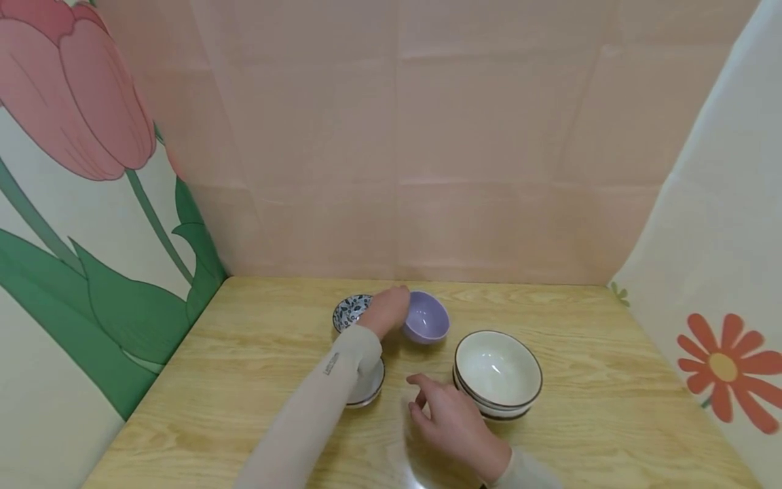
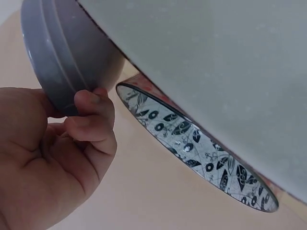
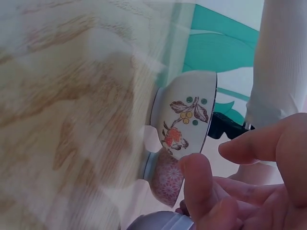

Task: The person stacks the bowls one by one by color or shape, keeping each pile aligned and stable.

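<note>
My left hand pinches the left edge of a purple bowl at the back of the table. In the left wrist view, the thumb and curled fingers hold the rim of this bowl, which is tipped on its side in that view. Just left of the hand is a small bowl with a dark leaf pattern inside, partly covered by the hand. A white bowl with a dark rim sits nearer, half hidden under the left sleeve. My right hand holds nothing, fingers loosely bent, beside a stack of cream bowls.
The wooden table meets a pink backdrop at its far edge. Flowered cloth hangs on the left and right. In the right wrist view, the white bowl shows a fruit-and-leaf design outside.
</note>
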